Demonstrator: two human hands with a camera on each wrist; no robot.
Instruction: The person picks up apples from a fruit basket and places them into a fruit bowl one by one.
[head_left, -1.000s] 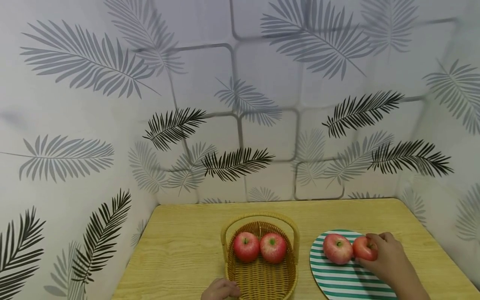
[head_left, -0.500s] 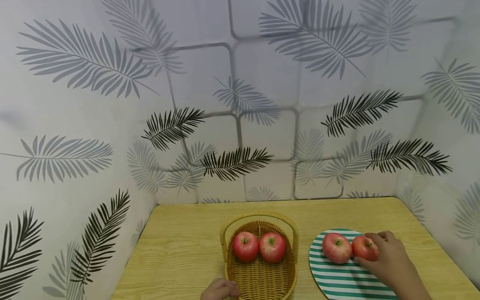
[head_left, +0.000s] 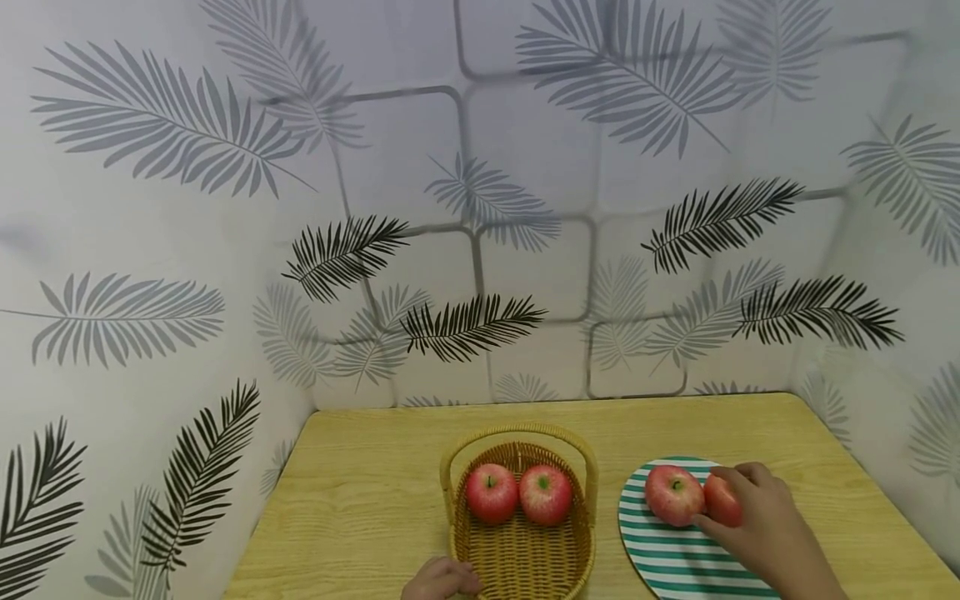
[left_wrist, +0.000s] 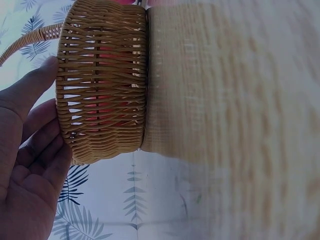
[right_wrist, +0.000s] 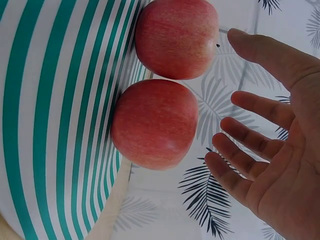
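My left hand [head_left: 442, 579] holds the left rim of a wicker basket [head_left: 525, 560]; its thumb and curled fingers lie at the rim in the left wrist view. Inside the basket's far end sit two red apples, the left one [head_left: 492, 493] beside the right one [head_left: 545, 495]. On a green-and-white striped round mat [head_left: 660, 557] rest two more, a left apple [head_left: 674, 496] and a right apple [head_left: 722, 502]. My right hand [head_left: 761, 521] hovers over the right apple and partly hides it from the head view. In the right wrist view, its spread fingers [right_wrist: 250, 137] stand apart from both apples.
The basket's arched handle [head_left: 519, 429] rises over its apples. A light wooden table [head_left: 352, 500] carries everything, and the mat lies to the right of the basket. Behind and at both sides stand walls [head_left: 525, 167] with a leaf pattern.
My right hand has shifted left over the right apple, covering more of it; earlier its fingers lay around that apple's right side. The left hand, basket and apples look unmoved.
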